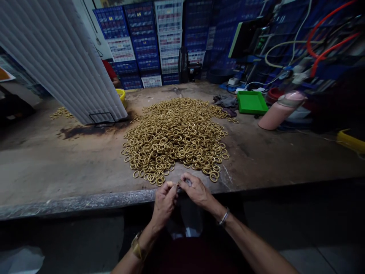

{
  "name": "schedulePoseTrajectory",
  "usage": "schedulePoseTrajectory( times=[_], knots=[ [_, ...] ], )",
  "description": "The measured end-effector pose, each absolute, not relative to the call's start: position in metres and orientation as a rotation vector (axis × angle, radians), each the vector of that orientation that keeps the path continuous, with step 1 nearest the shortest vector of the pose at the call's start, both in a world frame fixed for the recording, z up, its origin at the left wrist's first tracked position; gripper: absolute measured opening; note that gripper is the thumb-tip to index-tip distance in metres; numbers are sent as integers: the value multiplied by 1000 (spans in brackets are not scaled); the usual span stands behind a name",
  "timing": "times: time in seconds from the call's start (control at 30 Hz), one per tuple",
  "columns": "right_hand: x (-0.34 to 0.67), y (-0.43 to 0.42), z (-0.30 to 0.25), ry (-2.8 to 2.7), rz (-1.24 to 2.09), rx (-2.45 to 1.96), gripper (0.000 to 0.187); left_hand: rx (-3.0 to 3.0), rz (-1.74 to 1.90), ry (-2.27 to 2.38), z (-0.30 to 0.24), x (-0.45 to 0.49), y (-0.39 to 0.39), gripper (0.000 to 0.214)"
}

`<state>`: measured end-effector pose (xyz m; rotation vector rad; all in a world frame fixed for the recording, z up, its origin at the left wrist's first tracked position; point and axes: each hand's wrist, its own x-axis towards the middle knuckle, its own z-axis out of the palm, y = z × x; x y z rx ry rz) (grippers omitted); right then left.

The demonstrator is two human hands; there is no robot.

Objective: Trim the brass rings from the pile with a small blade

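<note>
A wide heap of brass-coloured rings (pixel 179 137) lies on the worn table (pixel 85 167) in front of me. My left hand (pixel 165 199) and my right hand (pixel 195 190) meet at the table's front edge, just short of the heap. Both have their fingers pinched together, tips almost touching. Whatever sits between the fingertips is small and mostly covered, so I cannot make it out. A plastic bag (pixel 189 220), pale and see-through, shows below my hands, under the edge.
A corrugated grey panel (pixel 85 68) stands at the left, with a person's red sleeve (pixel 110 68) and a yellow bowl (pixel 122 97) behind it. At the right are a green tray (pixel 252 102), a pink cylinder (pixel 281 110) and red hoses (pixel 313 45). Blue and white crates (pixel 142 42) are stacked behind.
</note>
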<state>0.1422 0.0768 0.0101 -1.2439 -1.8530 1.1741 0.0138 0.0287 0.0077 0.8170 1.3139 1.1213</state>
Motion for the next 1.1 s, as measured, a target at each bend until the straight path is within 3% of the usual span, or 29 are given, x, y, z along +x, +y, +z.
schedulePoseTrajectory(
  times=[0.27, 0.47, 0.67, 1.1],
  knots=[
    [139, 80, 3, -1728, 1358, -1230, 16, 624, 1096, 1052, 11, 12, 25, 29],
    [141, 75, 3, -1931, 1054, -1292, 13, 539, 1157, 1008, 6, 10, 24, 30],
    [141, 64, 7, -2239, 979, -1216, 11, 592, 1177, 1011, 3, 9, 24, 30],
    [139, 63, 7, -2345, 876, -1193, 12, 576, 1183, 983, 5, 8, 22, 33]
  ],
)
